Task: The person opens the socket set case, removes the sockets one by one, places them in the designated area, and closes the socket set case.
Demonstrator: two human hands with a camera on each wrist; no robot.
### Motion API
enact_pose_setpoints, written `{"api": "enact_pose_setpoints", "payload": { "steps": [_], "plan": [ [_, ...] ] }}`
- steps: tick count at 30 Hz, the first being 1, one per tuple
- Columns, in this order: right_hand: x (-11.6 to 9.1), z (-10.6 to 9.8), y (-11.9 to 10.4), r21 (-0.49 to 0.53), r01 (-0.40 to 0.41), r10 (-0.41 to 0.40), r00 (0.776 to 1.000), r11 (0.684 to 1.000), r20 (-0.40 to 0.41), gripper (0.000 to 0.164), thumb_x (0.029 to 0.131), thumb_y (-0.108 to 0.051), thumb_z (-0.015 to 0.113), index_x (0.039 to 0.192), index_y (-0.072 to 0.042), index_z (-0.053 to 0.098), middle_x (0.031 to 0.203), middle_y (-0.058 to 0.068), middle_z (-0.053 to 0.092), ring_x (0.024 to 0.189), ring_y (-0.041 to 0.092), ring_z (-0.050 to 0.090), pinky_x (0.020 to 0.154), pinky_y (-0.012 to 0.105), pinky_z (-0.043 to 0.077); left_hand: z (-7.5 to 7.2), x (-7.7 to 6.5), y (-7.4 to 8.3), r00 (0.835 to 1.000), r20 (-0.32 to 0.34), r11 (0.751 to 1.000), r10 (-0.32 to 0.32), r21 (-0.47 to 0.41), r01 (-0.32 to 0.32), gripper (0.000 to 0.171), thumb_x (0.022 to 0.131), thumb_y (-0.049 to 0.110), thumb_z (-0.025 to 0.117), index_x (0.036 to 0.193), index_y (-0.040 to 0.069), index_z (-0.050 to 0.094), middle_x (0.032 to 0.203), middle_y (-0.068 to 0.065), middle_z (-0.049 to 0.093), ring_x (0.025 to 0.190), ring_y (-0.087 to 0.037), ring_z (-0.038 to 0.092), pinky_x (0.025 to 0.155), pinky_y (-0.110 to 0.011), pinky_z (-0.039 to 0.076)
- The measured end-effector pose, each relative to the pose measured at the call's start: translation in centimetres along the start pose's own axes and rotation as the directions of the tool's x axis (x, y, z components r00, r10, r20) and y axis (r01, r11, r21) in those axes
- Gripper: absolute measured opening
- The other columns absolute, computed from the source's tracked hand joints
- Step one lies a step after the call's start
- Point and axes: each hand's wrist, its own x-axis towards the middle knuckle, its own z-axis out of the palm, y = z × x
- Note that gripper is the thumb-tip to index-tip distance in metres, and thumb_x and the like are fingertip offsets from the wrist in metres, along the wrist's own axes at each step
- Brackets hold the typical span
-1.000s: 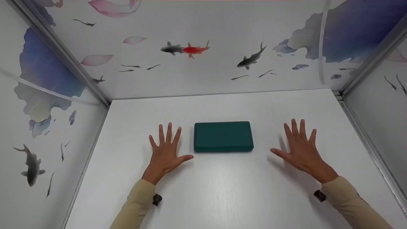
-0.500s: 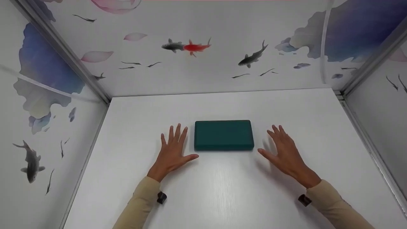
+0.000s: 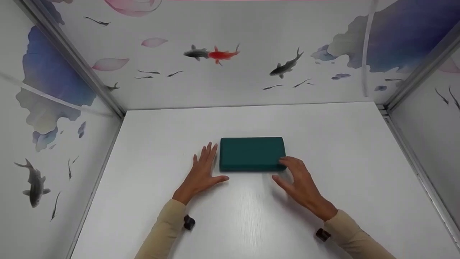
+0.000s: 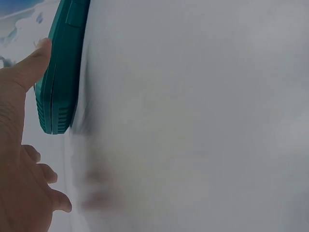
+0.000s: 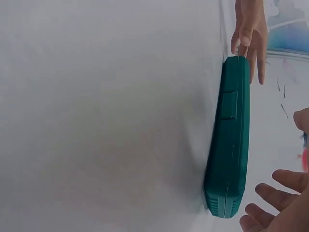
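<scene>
A dark green plastic case [image 3: 251, 153] lies flat and closed on the white table, its long side facing me. In the right wrist view a latch [image 5: 229, 105] shows on its front side. My left hand [image 3: 201, 174] is beside the case's left end, fingers extended and thumb spread, holding nothing. My right hand [image 3: 302, 183] is at the right front corner, fingers slightly bent with their tips over that corner in the head view. In the right wrist view those fingertips [image 5: 251, 222] look apart from the case. Whether the left fingers touch it, I cannot tell.
The white tabletop [image 3: 244, 223] extends around the case. Panels printed with fish and petals [image 3: 151, 86] stand at the back, left and right. A small black device [image 3: 189, 222] sits on the left wrist, another [image 3: 322, 235] on the right.
Both hands have moved inward toward the case, the right one farther. The right fingers, spread straight a second ago, are now slightly bent at the corner. The case has stayed put.
</scene>
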Motion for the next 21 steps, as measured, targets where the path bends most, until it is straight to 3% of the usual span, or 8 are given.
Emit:
{"api": "enact_pose_setpoints", "payload": {
  "steps": [8, 12, 17, 21],
  "plan": [
    [-0.7, 2.7, -0.9, 0.062, 0.042, -0.034, 0.991, 0.997, -0.129, 0.039, 0.094, -0.01, 0.089, 0.128, 0.002, 0.074, 0.136, 0.014, 0.07, 0.129, 0.033, 0.063, 0.107, 0.048, 0.054, 1.0, 0.5, -0.4, 0.999, -0.052, 0.998, 0.016, -0.066, -0.02, 0.121, 0.092, 0.059, 0.085, 0.179, 0.015, 0.013, 0.184, -0.012, 0.016, 0.17, -0.032, 0.016, 0.132, -0.07, 0.001],
    [-1.1, 4.0, -1.3, 0.154, 0.039, -0.022, 0.994, 0.987, -0.109, 0.034, 0.095, -0.005, 0.086, 0.125, 0.003, 0.074, 0.129, 0.013, 0.072, 0.119, 0.032, 0.068, 0.093, 0.045, 0.061, 1.4, 0.7, -0.6, 0.996, -0.084, 0.994, 0.023, -0.103, -0.032, 0.118, 0.093, 0.058, 0.085, 0.178, 0.014, 0.016, 0.183, -0.012, 0.021, 0.169, -0.031, 0.022, 0.133, -0.068, 0.001],
    [-1.4, 5.3, -1.9, 0.311, -0.126, 0.131, 0.991, 0.942, 0.007, 0.032, 0.099, -0.009, 0.083, 0.128, 0.002, 0.073, 0.119, 0.012, 0.073, 0.105, 0.029, 0.072, 0.086, 0.04, 0.064, 1.7, 1.1, -1.0, 0.994, -0.103, 0.993, 0.045, -0.105, -0.055, 0.117, 0.093, 0.06, 0.084, 0.178, 0.013, 0.019, 0.182, -0.012, 0.025, 0.168, -0.032, 0.022, 0.133, -0.068, 0.0],
    [-1.4, 6.0, -2.6, 0.426, -0.316, 0.3, 0.948, 0.847, 0.108, 0.035, 0.101, -0.016, 0.083, 0.132, -0.002, 0.074, 0.119, 0.01, 0.076, 0.103, 0.024, 0.074, 0.086, 0.028, 0.062, 1.5, 1.4, -1.5, 0.994, -0.087, 0.994, 0.07, -0.072, -0.077, 0.119, 0.092, 0.062, 0.084, 0.177, 0.011, 0.02, 0.181, -0.013, 0.026, 0.168, -0.033, 0.02, 0.133, -0.067, -0.002]
  ]
}}
